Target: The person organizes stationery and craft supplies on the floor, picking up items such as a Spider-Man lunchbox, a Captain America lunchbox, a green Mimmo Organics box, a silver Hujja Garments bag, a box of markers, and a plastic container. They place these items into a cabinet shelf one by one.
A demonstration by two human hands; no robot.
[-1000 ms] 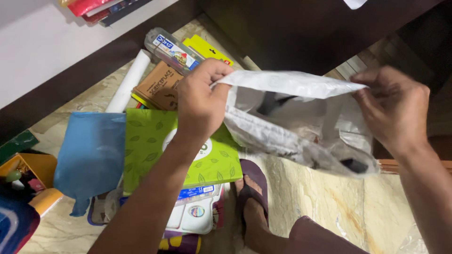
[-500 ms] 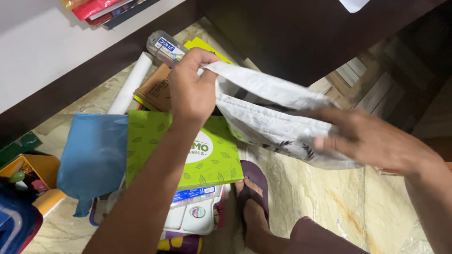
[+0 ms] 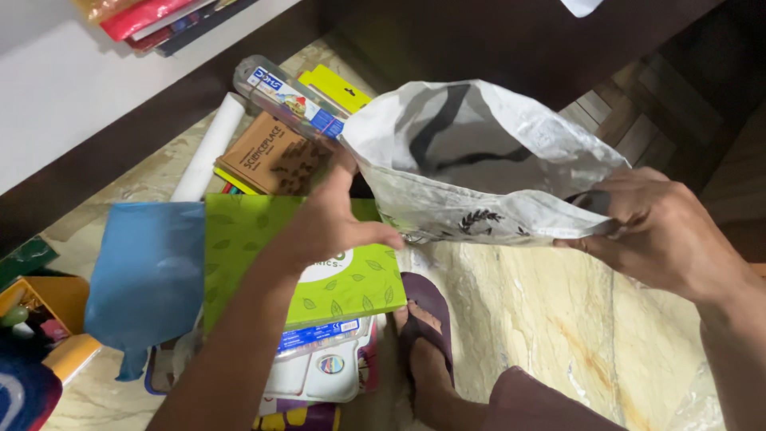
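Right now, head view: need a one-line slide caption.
Right hand holds a white plastic bag open while the left hand reaches over a green box on a cluttered marble floor.

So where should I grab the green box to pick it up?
Grab the green box by its right edge, coming from the right. It lies flat on the pile, and that edge juts out bare beside the left hand; the blue bag crowds its left edge.

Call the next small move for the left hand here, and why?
Probably grip the green box and lift it toward the white bag. The left hand rests on the box, off the bag, while the right hand alone holds the bag's mouth open.
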